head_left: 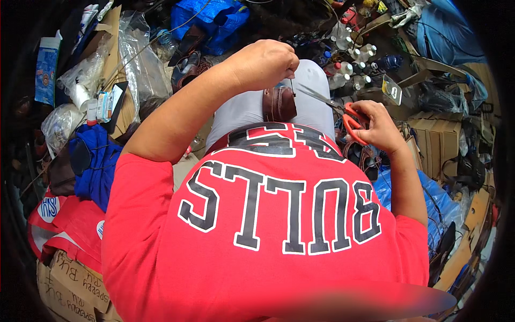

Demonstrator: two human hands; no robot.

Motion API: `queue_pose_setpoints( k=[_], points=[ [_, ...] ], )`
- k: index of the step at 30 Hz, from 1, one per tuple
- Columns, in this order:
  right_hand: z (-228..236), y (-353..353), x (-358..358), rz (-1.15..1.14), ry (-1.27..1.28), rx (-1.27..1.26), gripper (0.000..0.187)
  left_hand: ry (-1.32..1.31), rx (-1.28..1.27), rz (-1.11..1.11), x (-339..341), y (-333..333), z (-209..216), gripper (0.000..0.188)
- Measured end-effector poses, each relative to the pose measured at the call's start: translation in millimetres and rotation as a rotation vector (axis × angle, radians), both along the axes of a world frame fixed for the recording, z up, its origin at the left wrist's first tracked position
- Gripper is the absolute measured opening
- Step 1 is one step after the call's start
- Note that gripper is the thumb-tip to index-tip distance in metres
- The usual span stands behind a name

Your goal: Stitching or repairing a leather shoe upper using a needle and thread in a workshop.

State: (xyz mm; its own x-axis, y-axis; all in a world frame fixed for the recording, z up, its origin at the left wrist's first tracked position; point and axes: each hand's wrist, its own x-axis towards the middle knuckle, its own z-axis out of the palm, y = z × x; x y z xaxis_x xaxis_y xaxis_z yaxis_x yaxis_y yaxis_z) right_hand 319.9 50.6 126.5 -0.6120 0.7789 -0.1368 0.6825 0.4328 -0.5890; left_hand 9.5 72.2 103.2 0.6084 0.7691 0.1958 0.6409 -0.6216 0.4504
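A brown leather piece [280, 105], which looks like part of a shoe, lies between my thighs on my lap. Above it my left hand [271, 63] is closed in a pinch on a thin dark thread [293, 87] that runs down to the leather. My right hand [377, 126] grips scissors [350, 119] by their red-orange handles, fingers in the loops. Their blades point left toward the thread and look slightly apart. Whether they touch the thread I cannot tell.
Several small bottles [354, 67] stand beyond my right knee. Cardboard boxes [437, 140] and blue plastic sheeting [424, 201] lie to the right. On the left are clear plastic bags [142, 64], a blue cloth [95, 161] and red bags [70, 222]. A blue bag [212, 24] sits ahead.
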Motion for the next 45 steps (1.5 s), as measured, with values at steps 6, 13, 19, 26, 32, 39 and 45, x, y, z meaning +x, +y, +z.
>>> queue_pose_setpoints(
  k=[6,13,19,26,32,39,45],
  points=[
    [-5,-2,-4,0.018,0.001,-0.060,0.057,0.086,-0.021,0.029,5,-4,9,0.007],
    [-11,7,-13,0.057,0.004,-0.101,0.056,0.158,-0.006,0.014,13,-5,12,0.008],
    [-12,10,-22,0.084,-0.011,-0.036,0.054,0.166,0.010,-0.030,19,-5,12,0.006],
    [-6,14,-27,0.085,-0.105,-0.114,0.051,0.187,0.004,-0.059,19,0,12,0.005],
    [1,17,-23,0.037,-0.160,-0.087,0.045,-0.096,0.268,0.064,-6,23,29,0.007],
    [24,87,7,-0.202,0.292,-0.059,0.034,-0.258,0.444,0.278,-65,47,56,0.010],
    [50,215,-12,-0.277,0.266,0.086,0.035,-0.370,0.209,0.510,-100,21,0,0.010]
  ],
)
